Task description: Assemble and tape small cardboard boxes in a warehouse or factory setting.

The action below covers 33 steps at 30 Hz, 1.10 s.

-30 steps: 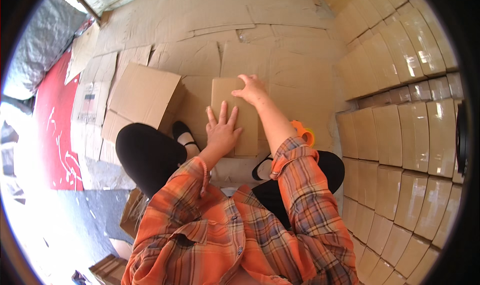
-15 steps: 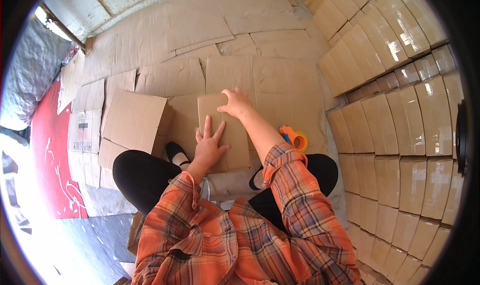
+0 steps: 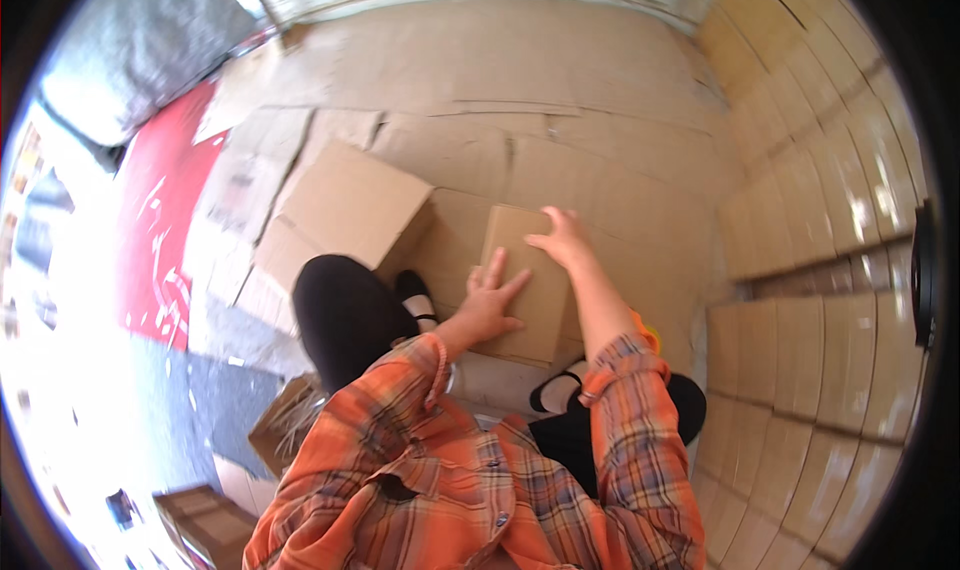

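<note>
A narrow, flat-topped cardboard piece (image 3: 541, 315) lies in front of me, between my feet; whether it is a closed carton or a folded one I cannot tell. My left hand (image 3: 490, 308) rests on its left side with the fingers spread. At its far right corner is my right hand (image 3: 564, 240), thumb and fingers apart and curved over the edge. Left of the piece stands a larger cardboard box (image 3: 345, 200), tilted to my view. A roll of orange tape (image 3: 650, 335) shows in part behind my right sleeve.
Stacked, taped cartons (image 3: 790, 360) form a wall on the right. Flattened cardboard sheets (image 3: 430, 70) cover the floor. A red sheet (image 3: 165, 220) and a grey covered bulk (image 3: 150, 50) lie at the left. Open boxes (image 3: 205, 520) stand at the lower left.
The view has swung, so the scene sits farther right and the open boxes at the lower left show more. Both hands keep about the same places on the cardboard piece. The tape is now mostly hidden.
</note>
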Available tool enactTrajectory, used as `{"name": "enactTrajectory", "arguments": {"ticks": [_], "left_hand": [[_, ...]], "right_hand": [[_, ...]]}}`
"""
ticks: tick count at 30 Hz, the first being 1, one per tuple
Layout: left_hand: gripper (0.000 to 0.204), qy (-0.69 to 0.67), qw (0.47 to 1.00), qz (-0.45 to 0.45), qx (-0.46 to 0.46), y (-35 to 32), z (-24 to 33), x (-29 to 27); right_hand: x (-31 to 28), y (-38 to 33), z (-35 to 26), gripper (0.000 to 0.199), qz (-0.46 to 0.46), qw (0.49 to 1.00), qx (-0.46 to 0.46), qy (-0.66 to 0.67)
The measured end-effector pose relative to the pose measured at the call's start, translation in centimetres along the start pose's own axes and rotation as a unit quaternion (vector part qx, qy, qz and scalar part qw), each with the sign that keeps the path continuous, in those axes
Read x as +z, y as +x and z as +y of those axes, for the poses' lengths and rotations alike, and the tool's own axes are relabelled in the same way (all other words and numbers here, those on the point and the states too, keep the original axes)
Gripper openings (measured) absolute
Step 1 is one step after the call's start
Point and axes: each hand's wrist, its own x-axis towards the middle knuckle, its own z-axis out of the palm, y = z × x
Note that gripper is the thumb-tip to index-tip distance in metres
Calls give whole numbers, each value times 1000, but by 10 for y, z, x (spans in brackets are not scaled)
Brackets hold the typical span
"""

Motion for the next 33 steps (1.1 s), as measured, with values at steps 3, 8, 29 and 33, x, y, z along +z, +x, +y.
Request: {"name": "enactTrajectory", "arguments": {"ticks": [3, 8, 29, 33], "left_hand": [[99, -15, 999, -29, -20, 6, 8, 1], [102, -20, 998, -55, -18, -11, 3, -7], [92, -10, 999, -38, -12, 4, 8, -2], [92, 13, 1000, -21, -12, 0, -2, -6]], "right_hand": [[-7, -3, 13, 66, -7, 1000, 6, 0], [-9, -13, -8, 68, -34, 999, 23, -19], [-41, -8, 36, 66, -56, 995, -58, -52], [-137, -33, 76, 55, -78, 993, 14, 85]]}}
